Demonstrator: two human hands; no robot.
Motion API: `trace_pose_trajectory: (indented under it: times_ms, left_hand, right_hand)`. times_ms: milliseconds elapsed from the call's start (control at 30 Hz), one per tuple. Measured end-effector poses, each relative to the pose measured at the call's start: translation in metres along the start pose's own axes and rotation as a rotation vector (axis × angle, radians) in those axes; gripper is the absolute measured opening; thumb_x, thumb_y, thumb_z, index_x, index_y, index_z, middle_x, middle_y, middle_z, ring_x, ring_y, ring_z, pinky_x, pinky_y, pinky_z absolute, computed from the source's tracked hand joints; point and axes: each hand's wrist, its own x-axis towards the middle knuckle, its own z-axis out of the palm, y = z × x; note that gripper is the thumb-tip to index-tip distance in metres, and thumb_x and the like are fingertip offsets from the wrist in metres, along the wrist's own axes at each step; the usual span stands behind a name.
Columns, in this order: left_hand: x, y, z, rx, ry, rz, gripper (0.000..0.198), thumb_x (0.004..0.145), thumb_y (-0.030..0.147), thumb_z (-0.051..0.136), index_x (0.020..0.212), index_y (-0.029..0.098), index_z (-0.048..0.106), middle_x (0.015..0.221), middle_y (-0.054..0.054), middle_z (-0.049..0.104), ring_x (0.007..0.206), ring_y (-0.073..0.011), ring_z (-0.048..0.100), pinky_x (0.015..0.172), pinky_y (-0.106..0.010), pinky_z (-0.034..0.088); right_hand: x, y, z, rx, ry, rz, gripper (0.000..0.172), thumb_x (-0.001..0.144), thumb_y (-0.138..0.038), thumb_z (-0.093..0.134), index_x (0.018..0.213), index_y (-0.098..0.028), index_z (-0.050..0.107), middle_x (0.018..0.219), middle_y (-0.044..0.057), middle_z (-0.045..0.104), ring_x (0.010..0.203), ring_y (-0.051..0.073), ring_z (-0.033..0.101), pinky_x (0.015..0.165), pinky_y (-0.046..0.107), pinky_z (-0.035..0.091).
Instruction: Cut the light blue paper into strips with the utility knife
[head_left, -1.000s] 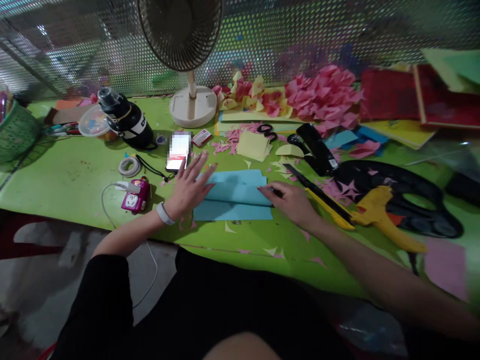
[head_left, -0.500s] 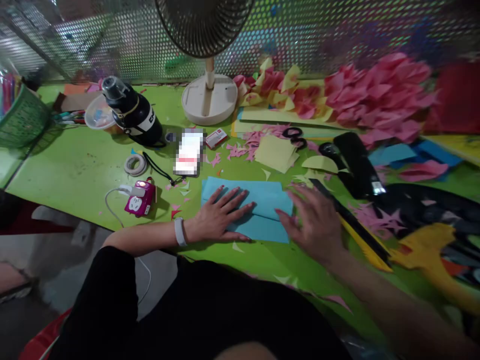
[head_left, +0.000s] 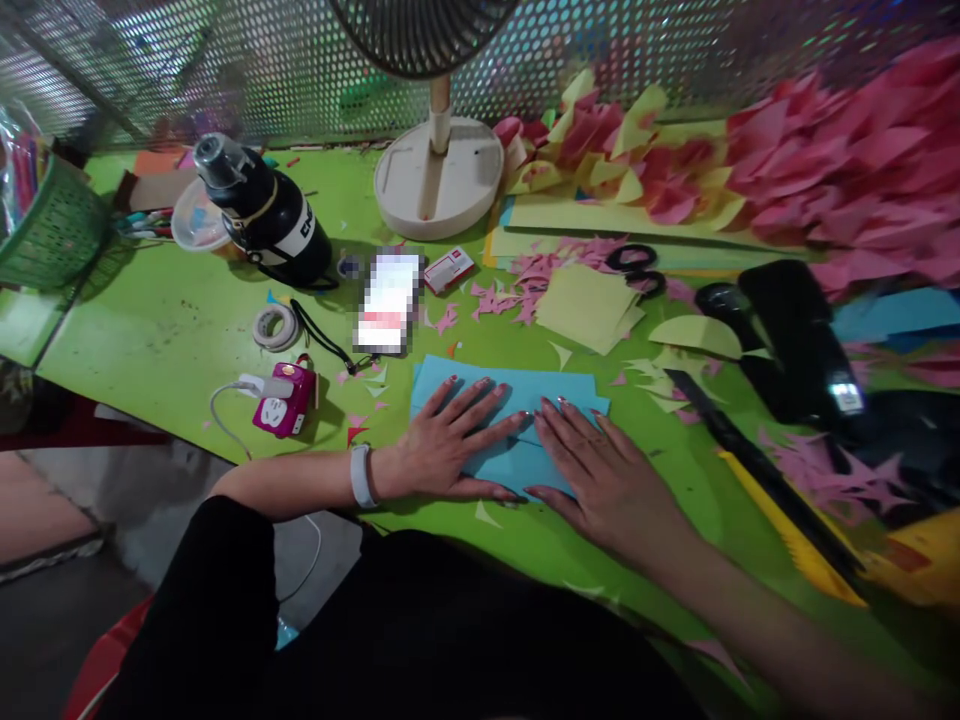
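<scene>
The right hand (head_left: 600,470) has slid in from the right edge of the blue paper (head_left: 525,382), where it was a blur half a second ago, and now it lies flat right next to the left hand (head_left: 450,440), which has stayed planted on the sheet. Both hands are open, palms down, fingers spread and pressed onto the paper, nothing pinched or gripped in either. Their fingertips almost meet over the fold line that runs across the sheet. The left wrist carries a white wristband (head_left: 361,475). The blue paper sits folded on the green table (head_left: 150,330), close to the near edge and straight in front of the person. Just beyond its far left corner lies a phone (head_left: 388,303), and to the left of that a roll of tape (head_left: 274,327) and a pink plug adapter (head_left: 285,400) with a white cable. Further back, a black bottle (head_left: 270,215) lies tilted and a fan base (head_left: 439,175) stands by the mesh wall. To the right of the sheet there are yellow paper squares (head_left: 589,305), black scissors (head_left: 634,265), and a black and yellow ruler (head_left: 772,490) lying at a slant. A big heap of pink paper pieces (head_left: 825,170) fills the far right corner, and pink scraps are scattered all around.
</scene>
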Motion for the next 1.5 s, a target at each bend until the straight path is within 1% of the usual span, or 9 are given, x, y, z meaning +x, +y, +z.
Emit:
trace_pose_trajectory:
  times_ms: [167,300,400,500,667,867,1233,1367,1500]
  left_hand:
    - [0.0,0.002,-0.003,0.009,0.008,0.019,0.096,0.097,0.087,0.036,0.172,0.027,0.031,0.178,-0.011,0.023,0.169,-0.0297,0.01,0.138,-0.056,0.0]
    - [-0.002,0.0,-0.001,-0.02,-0.012,0.026,0.097,0.096,0.087,0.038,0.171,0.025,0.032,0.178,-0.012,0.023,0.169,-0.031,0.013,0.138,-0.055,0.004]
    - [-0.003,-0.001,0.0,-0.037,-0.004,0.031,0.097,0.097,0.087,0.036,0.171,0.024,0.031,0.179,-0.013,0.023,0.168,-0.0308,0.015,0.138,-0.053,0.006]
    - [-0.004,-0.001,0.0,-0.041,0.013,0.039,0.097,0.098,0.086,0.035,0.171,0.023,0.031,0.178,-0.014,0.024,0.168,-0.031,0.016,0.137,-0.052,0.007]
    - [-0.005,0.0,0.001,-0.041,0.019,0.034,0.096,0.098,0.086,0.033,0.171,0.023,0.032,0.178,-0.014,0.024,0.168,-0.0307,0.016,0.137,-0.051,0.007]
    - [-0.006,0.0,0.001,-0.047,-0.008,0.025,0.096,0.098,0.086,0.033,0.172,0.024,0.028,0.179,-0.013,0.024,0.168,-0.0306,0.015,0.137,-0.051,0.007]
    - [-0.005,-0.001,-0.002,-0.028,-0.049,0.02,0.095,0.099,0.086,0.032,0.172,0.024,0.028,0.179,-0.013,0.023,0.168,-0.0307,0.018,0.136,-0.051,0.011]
    - [-0.004,-0.003,-0.003,-0.009,-0.007,0.032,0.096,0.098,0.086,0.033,0.172,0.024,0.027,0.178,-0.013,0.026,0.167,-0.0318,0.022,0.136,-0.052,0.012]
    - [-0.002,-0.004,-0.005,0.012,0.036,0.05,0.093,0.101,0.082,0.035,0.172,0.023,0.029,0.176,-0.015,0.03,0.165,-0.0322,0.026,0.135,-0.053,0.012]
  right_hand:
    - [0.001,-0.001,0.001,-0.011,-0.002,0.02,0.084,0.11,-0.049,0.047,0.175,-0.013,0.008,0.164,0.023,0.049,0.154,0.038,0.046,0.123,0.06,0.04]
    - [0.002,-0.002,-0.001,-0.044,-0.007,0.014,0.084,0.11,-0.049,0.045,0.174,-0.01,0.008,0.164,0.025,0.048,0.154,0.038,0.044,0.122,0.06,0.041]
    - [0.002,-0.003,-0.003,-0.055,-0.01,0.007,0.086,0.11,-0.047,0.049,0.174,-0.009,0.007,0.165,0.025,0.046,0.156,0.038,0.043,0.122,0.06,0.041]
    - [0.002,-0.003,-0.004,-0.059,-0.005,-0.003,0.087,0.109,-0.046,0.053,0.174,-0.008,0.009,0.165,0.026,0.046,0.157,0.039,0.041,0.123,0.059,0.04]
    - [0.002,-0.003,-0.003,-0.061,-0.014,0.002,0.085,0.11,-0.046,0.051,0.174,-0.01,0.008,0.165,0.024,0.047,0.157,0.038,0.04,0.124,0.059,0.039]
    - [0.003,-0.004,-0.004,-0.073,-0.007,-0.019,0.087,0.109,-0.045,0.053,0.173,-0.005,0.009,0.163,0.026,0.048,0.158,0.038,0.038,0.125,0.06,0.038]
    - [0.006,-0.004,-0.005,-0.068,-0.006,-0.02,0.089,0.108,-0.046,0.054,0.173,-0.005,0.009,0.162,0.025,0.05,0.154,0.038,0.045,0.122,0.06,0.041]
    - [0.008,-0.005,-0.006,-0.068,-0.003,-0.011,0.088,0.109,-0.049,0.052,0.173,-0.005,0.01,0.162,0.024,0.05,0.155,0.037,0.044,0.123,0.059,0.04]
    - [0.011,-0.006,-0.007,-0.077,-0.018,0.002,0.086,0.108,-0.051,0.052,0.17,-0.001,0.019,0.163,0.026,0.048,0.156,0.037,0.043,0.125,0.059,0.038]
